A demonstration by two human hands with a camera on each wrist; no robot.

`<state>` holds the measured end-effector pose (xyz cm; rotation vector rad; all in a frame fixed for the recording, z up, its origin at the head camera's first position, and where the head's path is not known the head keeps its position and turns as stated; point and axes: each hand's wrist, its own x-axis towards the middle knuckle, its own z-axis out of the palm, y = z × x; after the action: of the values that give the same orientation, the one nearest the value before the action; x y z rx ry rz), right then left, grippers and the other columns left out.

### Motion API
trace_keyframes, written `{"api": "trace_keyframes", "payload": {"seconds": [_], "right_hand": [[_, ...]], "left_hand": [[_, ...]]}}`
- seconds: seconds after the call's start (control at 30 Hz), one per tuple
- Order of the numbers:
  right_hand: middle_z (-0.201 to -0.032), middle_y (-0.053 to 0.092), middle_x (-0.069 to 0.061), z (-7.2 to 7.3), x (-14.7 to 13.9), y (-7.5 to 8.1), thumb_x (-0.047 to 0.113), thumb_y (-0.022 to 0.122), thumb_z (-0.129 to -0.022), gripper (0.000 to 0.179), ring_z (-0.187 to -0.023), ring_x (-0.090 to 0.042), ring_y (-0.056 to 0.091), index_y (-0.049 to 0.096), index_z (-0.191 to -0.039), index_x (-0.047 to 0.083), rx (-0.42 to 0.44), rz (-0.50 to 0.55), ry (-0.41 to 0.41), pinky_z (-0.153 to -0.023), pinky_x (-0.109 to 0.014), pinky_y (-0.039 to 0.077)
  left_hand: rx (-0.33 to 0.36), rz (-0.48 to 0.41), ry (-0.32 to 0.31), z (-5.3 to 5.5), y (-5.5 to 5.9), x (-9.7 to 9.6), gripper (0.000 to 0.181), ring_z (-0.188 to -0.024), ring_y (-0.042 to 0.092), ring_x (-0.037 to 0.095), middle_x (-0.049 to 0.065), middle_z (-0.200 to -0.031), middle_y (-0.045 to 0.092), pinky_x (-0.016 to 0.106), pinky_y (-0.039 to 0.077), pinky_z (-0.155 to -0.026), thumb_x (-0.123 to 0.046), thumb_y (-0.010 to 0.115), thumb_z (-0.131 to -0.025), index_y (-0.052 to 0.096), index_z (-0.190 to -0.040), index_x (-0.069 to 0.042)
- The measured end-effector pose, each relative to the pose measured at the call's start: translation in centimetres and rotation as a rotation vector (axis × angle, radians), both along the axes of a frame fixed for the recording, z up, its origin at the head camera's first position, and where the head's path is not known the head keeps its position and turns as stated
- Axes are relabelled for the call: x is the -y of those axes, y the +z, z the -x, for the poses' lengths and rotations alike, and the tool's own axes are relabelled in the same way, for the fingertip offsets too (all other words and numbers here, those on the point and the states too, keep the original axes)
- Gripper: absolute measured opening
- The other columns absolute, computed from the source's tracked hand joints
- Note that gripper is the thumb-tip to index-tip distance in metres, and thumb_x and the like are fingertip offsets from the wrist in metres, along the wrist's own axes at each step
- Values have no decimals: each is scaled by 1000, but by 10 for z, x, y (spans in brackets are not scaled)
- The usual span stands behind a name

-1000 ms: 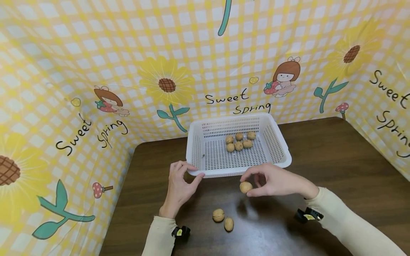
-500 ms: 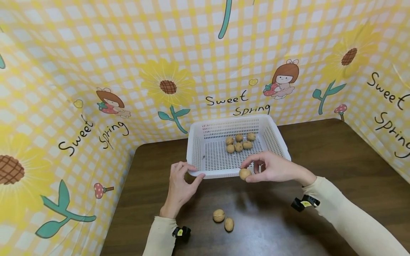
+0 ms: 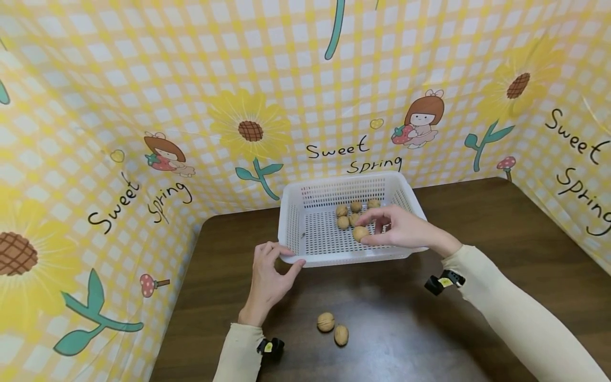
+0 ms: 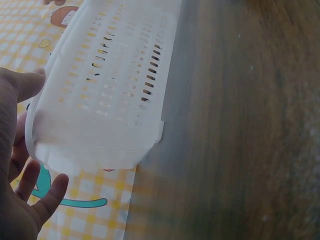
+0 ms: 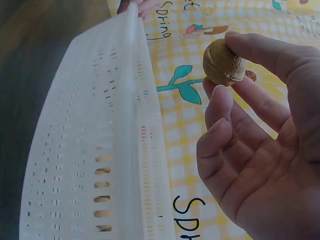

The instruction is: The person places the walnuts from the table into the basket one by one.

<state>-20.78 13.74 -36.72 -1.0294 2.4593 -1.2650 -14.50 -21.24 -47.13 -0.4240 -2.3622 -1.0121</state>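
A walnut (image 3: 360, 234) is pinched between the thumb and fingertips of my right hand (image 3: 402, 229), held over the front part of a white plastic basket (image 3: 329, 261). In the right wrist view the same walnut (image 5: 223, 62) shows its seam, with the other fingers curled loosely below it. My left hand (image 3: 270, 276) grips the basket's front left corner, thumb on the front rim and fingers on the left side. In the left wrist view the thumb (image 4: 31, 84) lies against the rim. Several walnuts (image 3: 342, 222) sit grouped inside the basket, partly hidden behind my right hand.
Two more walnuts, a rounder one (image 3: 325, 322) and a longer one (image 3: 341, 335), lie on the dark wooden table (image 3: 229, 233) in front of the basket. A yellow checked cloth (image 3: 315, 106) with printed flowers hangs close behind the basket and along both sides.
My right hand has carried the walnut forward from in front of the basket, over its front rim, to above the inside. The left hand has stayed at the corner.
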Motion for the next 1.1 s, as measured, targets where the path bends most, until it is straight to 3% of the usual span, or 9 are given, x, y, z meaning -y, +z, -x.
{"api": "trace_keyframes", "payload": {"seconds": [0.2,0.4,0.53,0.77,0.87,1.1], "right_hand": [[-107,77,-1,16,3,4,22,83,-93,34,-77,-14,65,76,-125,12,-10,-17,-45,-65,-27,49],[-120,77,-7,33,5,11,27,82,-94,40,-84,-16,66,74,-129,10,-3,-66,-77,-72,-30,52],[-120,77,-9,44,7,15,28,80,-94,42,-85,-19,67,73,-130,8,20,-85,-87,-75,-32,54],[-132,75,-11,68,12,22,31,78,-97,43,-114,-28,71,72,-133,8,-32,-121,-112,-95,-43,57],[-136,73,-12,79,13,25,33,79,-96,44,-121,-30,69,73,-133,10,-37,-150,-149,-97,-48,57],[-144,68,-14,96,12,16,36,78,-97,46,-135,-37,61,72,-137,12,48,-185,-229,-106,-57,51]], "left_hand": [[13,-7,2,0,1,0,26,-109,51,27,2,-99,66,42,41,-94,-24,93,-81,72,-93,-16],[11,-7,-1,0,0,0,26,-109,52,28,2,-99,66,42,42,-94,-24,93,-81,72,-93,-16],[10,-12,-1,0,1,0,25,-109,51,27,2,-99,66,42,42,-95,-24,93,-81,72,-93,-16],[3,-15,-2,0,2,1,26,-108,52,28,2,-100,66,42,42,-95,-24,93,-81,72,-93,-16],[-4,-16,-3,-1,2,1,25,-107,52,29,2,-100,66,43,42,-94,-24,93,-81,72,-93,-16],[28,-18,-3,-1,1,1,25,-109,52,27,0,-101,66,43,43,-94,-25,93,-82,72,-93,-17]]}}
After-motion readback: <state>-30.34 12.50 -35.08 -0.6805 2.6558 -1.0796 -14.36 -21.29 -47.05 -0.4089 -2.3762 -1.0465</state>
